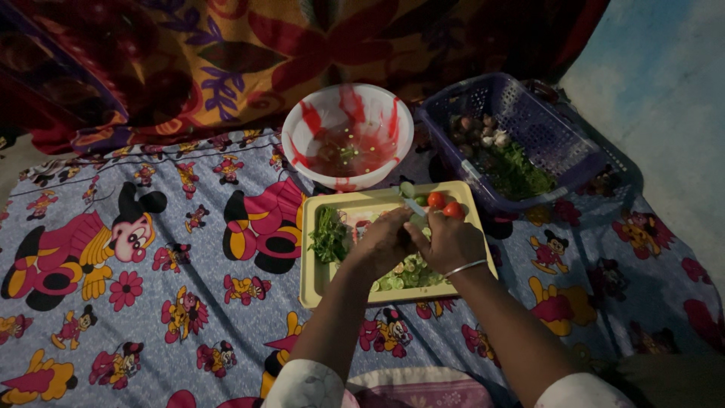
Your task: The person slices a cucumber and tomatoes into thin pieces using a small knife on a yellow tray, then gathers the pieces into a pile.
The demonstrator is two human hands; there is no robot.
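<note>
My left hand [384, 243] and my right hand [450, 242] meet over a pale yellow tray [316, 283] on the patterned cloth. The left hand grips a pale green vegetable. A knife [414, 205] sticks out from the right hand, which wears a thin bangle at the wrist. Under the hands lies a heap of pale green slices [408, 273]. Leafy greens [328, 236] sit on the tray's left side, and two small red tomatoes [444, 204] rest at its far right corner.
A white bowl with red streaks [347, 136] stands behind the tray with liquid in it. A purple plastic basket [521, 140] at the back right holds greens and small bulbs. A cartoon-printed sheet [151, 249] covers the floor; a blue wall [664, 113] rises at right.
</note>
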